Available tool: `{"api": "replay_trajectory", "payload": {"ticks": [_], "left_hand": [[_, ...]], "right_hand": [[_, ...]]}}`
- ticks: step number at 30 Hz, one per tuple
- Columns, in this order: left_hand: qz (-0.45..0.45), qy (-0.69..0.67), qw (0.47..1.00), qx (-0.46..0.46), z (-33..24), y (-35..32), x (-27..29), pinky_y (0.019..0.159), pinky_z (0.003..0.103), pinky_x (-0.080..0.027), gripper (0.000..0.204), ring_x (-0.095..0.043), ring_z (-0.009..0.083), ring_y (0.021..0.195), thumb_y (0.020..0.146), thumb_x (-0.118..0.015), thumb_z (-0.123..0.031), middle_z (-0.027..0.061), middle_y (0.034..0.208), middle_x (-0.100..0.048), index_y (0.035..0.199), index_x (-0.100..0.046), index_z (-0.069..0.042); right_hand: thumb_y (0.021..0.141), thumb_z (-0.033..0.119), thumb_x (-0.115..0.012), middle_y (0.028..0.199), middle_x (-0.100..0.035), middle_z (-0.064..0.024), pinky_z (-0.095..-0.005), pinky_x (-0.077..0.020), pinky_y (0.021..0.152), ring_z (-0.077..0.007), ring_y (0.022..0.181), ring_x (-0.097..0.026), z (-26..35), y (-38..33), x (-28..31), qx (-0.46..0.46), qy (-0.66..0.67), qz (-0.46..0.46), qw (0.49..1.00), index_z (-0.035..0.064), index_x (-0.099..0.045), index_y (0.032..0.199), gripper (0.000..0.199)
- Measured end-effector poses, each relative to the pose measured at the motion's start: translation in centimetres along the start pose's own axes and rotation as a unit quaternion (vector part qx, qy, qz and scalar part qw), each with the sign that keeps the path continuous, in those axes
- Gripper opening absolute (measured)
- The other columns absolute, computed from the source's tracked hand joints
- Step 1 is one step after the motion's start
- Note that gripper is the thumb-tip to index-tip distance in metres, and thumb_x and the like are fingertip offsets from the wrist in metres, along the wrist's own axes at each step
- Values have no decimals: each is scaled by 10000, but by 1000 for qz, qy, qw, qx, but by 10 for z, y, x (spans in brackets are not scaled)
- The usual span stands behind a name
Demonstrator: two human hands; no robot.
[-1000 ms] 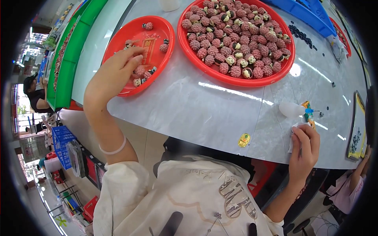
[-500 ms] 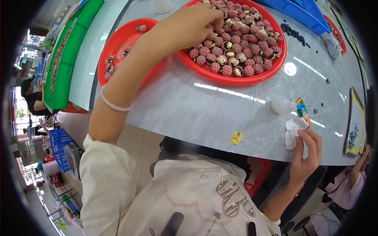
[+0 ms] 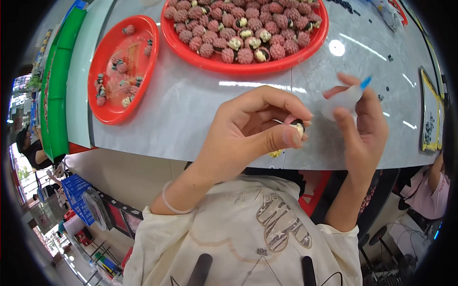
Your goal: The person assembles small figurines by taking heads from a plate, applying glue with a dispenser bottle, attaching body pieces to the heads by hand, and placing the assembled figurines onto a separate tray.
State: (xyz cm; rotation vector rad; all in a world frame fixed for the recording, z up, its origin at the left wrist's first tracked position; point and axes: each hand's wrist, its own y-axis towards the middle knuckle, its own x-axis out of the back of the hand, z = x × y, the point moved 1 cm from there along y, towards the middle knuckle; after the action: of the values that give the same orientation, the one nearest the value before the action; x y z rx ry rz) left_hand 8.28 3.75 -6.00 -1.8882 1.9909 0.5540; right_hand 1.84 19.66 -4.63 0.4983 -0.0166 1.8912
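Over the near part of the table, my left hand [image 3: 243,128] pinches a small pink, bumpy figurine [image 3: 298,126] with cream and black parts between thumb and fingers. To its right, my right hand [image 3: 365,126] is closed around a white squeeze bottle [image 3: 339,103] with a blue tip, which leans up to the right. The two hands are apart, and the bottle does not touch the figurine. Beyond them stands a big round red tray [image 3: 291,65] heaped with pink figurines [image 3: 210,35] of the same kind, some showing cream and black sides.
A smaller red tray [image 3: 153,64] at the left holds several figurines. Farther left stands a long green bin [image 3: 56,100]. Loose black bits [image 3: 346,5] lie at the far right, near a yellow-edged frame [image 3: 431,109]. A gold sticker [image 3: 275,153] is partly hidden by my left hand.
My left hand has come back from the big tray with a figurine. My right hand has left the white scrap and taken up the squeeze bottle. The whole view has shifted.
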Motion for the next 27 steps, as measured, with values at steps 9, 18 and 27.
{"api": "replay_trajectory", "payload": {"ticks": [9, 18, 27], "left_hand": [[7, -87, 994, 59, 15, -4, -1, 527, 167, -437, 405, -543, 151, 687, 736, -558, -326, 143, 887, -507, 929, -463, 17], [8, -91, 993, 77, 18, -4, -3, 565, 167, -456, 395, -562, 170, 740, 771, -516, -294, 200, 947, -479, 978, -430, 32], [3, -97, 991, 87, 19, -2, -3, 558, 160, -451, 380, -559, 158, 709, 775, -518, -252, 199, 956, -471, 999, -419, 40]], "right_hand": [[607, 383, -665, 821, -521, -137, -207, -410, 628, -153, 702, -518, 1, -36, 39, -9, 37, -66, 997, -39, -432, 959, 597], [693, 372, -600, 944, -448, -160, -257, -397, 724, -209, 881, -448, 0, -33, 37, -14, 96, -39, 995, 4, -437, 976, 492], [738, 296, -551, 879, -497, -191, -342, -415, 731, -254, 834, -488, 6, -30, 41, 113, 5, -8, 994, -25, -462, 960, 401]]}}
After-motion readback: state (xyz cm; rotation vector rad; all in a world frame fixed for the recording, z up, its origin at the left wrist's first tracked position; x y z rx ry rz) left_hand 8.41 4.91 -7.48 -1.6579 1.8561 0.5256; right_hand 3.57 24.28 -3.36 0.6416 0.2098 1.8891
